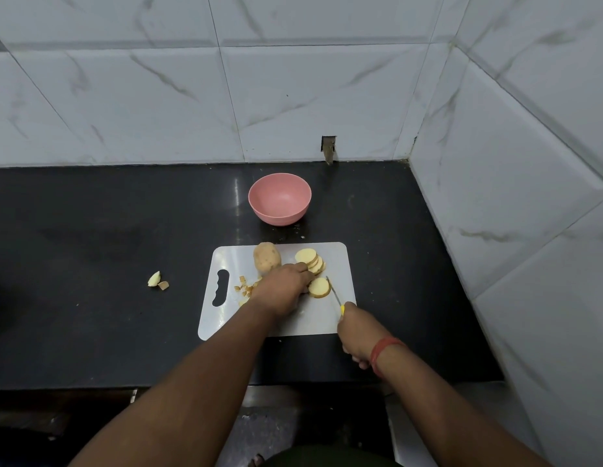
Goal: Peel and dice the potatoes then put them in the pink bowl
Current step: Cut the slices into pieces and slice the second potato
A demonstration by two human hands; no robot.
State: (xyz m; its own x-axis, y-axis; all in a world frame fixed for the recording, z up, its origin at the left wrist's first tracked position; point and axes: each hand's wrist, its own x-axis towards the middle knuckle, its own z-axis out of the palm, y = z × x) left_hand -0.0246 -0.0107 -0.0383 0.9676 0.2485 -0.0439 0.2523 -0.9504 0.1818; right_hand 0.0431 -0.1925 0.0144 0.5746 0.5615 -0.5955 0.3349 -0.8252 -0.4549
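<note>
I've got the left hand (284, 287) down on the board (337, 254), fingers curled over a potato piece I mostly can't see, pinning it so it won't roll under the blade. A cut slice (319, 287) lies touching the fingertips on the knife side, skin still on its rim.

Right hand (360, 335) has its fingers clenched round the yellow handle of the knife (335, 293). The blade points away from me and sits just right of that slice, lined up to cut close to the holding fingers. Whether the edge is touching the board I can't tell.

Further back on the board, a short row of slices (310, 259) leans overlapped, parked out of the cutting lane. A whole potato (266, 257), unpeeled, waits beside them at the back edge, near at hand for the next round. Small brownish dice or peel scraps (244, 289) are bunched left of the holding hand, near the board's handle slot; too small to say which.

The bowl (279, 198) stands on the dark surface (91, 247) just behind the board, nothing in it, placed for a short push or carry forward. Two stray bits (157, 280) lie on the surface well left of the board.

My read: slicing stage, dicing barely begun, nothing bowled. Peel looks left on, so that step seems skipped or pending. Risk is the blade so near the fingertips.
</note>
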